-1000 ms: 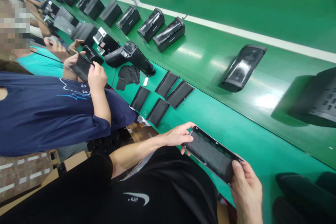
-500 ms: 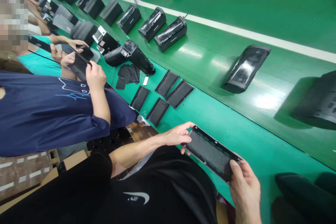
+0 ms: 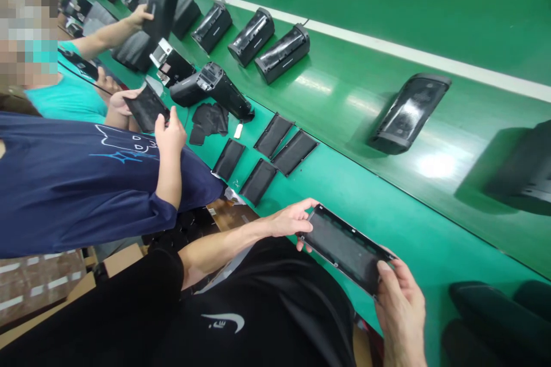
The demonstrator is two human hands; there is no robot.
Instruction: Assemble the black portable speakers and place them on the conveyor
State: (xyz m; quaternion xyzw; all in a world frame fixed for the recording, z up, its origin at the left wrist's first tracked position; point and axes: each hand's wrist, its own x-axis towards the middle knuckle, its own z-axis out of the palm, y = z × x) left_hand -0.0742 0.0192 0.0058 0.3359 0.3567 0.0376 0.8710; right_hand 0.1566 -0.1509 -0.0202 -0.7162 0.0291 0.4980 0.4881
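Between my two hands is a black speaker grille panel (image 3: 344, 249), tilted, its inner side with a raised rim and small clips facing up. My left hand (image 3: 295, 223) grips its far left end, thumb on top and fingers beneath. At the near right end my right hand (image 3: 400, 295) closes on the panel, thumb over the edge. Several similar panels lie on the green table beyond my left hand, among them one panel (image 3: 295, 152) and another panel (image 3: 258, 182). Past them stands a dark speaker housing (image 3: 230, 94).
Black speakers (image 3: 282, 54) line the green conveyor surface (image 3: 340, 69), with one speaker (image 3: 411, 114) nearer on the right. A co-worker in a navy shirt (image 3: 86, 183) holds a similar panel (image 3: 147, 108) at my left. Dark thin sheets (image 3: 210, 121) are piled on the table (image 3: 310, 192).
My hands and the panel have barely moved. The navy-shirted co-worker's panel has turned and lowered. Farther off, a person in teal now holds up a dark speaker. The nearer right speaker has shifted slightly right.
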